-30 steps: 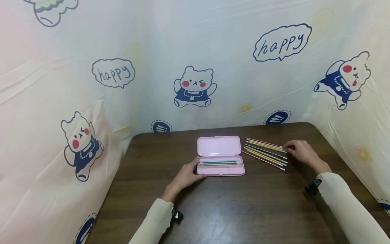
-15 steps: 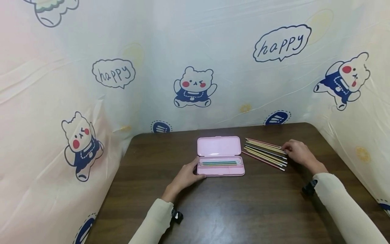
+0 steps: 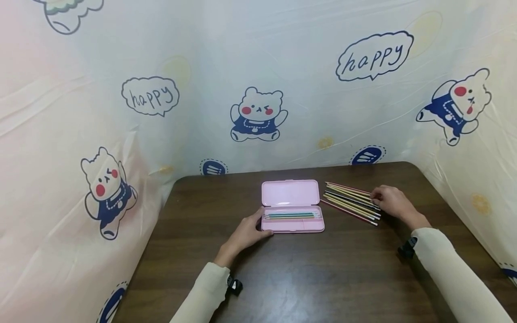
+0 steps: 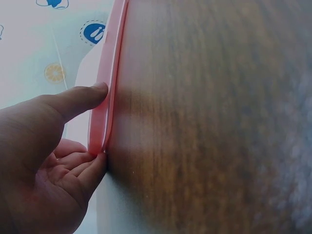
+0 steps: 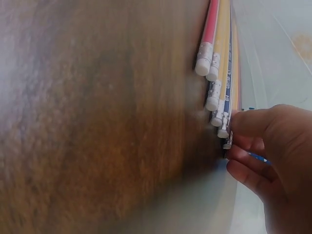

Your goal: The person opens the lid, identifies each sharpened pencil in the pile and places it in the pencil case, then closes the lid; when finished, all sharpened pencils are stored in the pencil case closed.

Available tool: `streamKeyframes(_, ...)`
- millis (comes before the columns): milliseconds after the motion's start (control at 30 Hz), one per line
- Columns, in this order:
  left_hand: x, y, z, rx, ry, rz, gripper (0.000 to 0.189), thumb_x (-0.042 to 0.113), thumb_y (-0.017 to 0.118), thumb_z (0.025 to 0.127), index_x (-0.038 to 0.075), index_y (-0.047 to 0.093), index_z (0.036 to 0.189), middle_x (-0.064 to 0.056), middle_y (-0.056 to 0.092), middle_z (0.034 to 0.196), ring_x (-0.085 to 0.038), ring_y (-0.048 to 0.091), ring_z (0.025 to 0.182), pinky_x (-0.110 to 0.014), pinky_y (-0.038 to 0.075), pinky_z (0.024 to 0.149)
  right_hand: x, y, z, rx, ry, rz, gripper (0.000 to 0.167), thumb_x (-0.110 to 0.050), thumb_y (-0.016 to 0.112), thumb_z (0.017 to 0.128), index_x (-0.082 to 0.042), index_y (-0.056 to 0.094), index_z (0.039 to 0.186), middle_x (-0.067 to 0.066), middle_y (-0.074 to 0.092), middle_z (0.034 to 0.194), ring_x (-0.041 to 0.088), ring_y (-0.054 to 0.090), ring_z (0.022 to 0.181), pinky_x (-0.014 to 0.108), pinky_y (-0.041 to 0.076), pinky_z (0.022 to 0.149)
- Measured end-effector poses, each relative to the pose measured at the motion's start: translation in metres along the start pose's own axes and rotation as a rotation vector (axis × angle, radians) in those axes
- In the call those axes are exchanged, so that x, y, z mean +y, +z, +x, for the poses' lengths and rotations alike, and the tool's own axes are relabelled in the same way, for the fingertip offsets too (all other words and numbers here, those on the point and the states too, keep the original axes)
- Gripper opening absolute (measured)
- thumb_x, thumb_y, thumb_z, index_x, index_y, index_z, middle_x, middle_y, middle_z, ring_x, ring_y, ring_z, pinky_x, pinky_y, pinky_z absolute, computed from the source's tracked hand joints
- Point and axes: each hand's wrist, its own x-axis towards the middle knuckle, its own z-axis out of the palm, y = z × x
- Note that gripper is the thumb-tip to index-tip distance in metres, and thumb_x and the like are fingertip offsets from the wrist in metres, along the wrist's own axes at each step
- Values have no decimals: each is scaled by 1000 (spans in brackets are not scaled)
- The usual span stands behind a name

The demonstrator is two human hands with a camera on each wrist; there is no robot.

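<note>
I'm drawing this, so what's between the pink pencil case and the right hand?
In the head view, loose pencils lie there on the table, reaching from near the pink pencil case to the right hand.

I count one surface (image 3: 315,278) carrying one pink pencil case (image 3: 290,193) near its far edge, with a few small pencils (image 3: 291,216) inside, too fine to number. Toward the far right corner lie at least six loose pencils (image 3: 351,206). Two grips: one left grip (image 3: 245,233), one right grip (image 3: 392,202). Two sleeves (image 3: 456,269), two black wrist devices (image 3: 234,285). One cloth (image 3: 210,89) shows two speech bubbles (image 3: 150,96).
</note>
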Motion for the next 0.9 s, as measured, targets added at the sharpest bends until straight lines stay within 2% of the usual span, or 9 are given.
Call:
streamKeyframes(400, -2, 1, 2, 6, 4, -4, 92, 34, 81, 97, 13, 29, 169, -12, 40, 171, -31, 45, 155, -51, 41, 124, -3, 0, 2, 8, -25, -11, 12, -6, 74, 95, 2, 78, 104, 16, 70, 94, 27, 63, 81, 53, 57, 75)
streamKeyframes(667, -4, 2, 1, 5, 11, -4, 92, 37, 80, 97, 12, 29, 169, -11, 38, 172, -31, 44, 156, -53, 42, 123, -10, -4, -2, 4, 3, 17, 15, -5, 69, 98, 3, 77, 108, 22, 74, 102, 29, 67, 85, 55, 58, 77)
streamKeyframes(900, -5, 2, 2, 9, 8, 0, 93, 37, 81, 96, 12, 30, 169, -12, 38, 172, -31, 44, 156, -52, 42, 123, -13, -9, -6, 30, -31, 19, 16, -4, 69, 99, 2, 80, 109, 23, 77, 105, 30, 70, 86, 54, 60, 77)
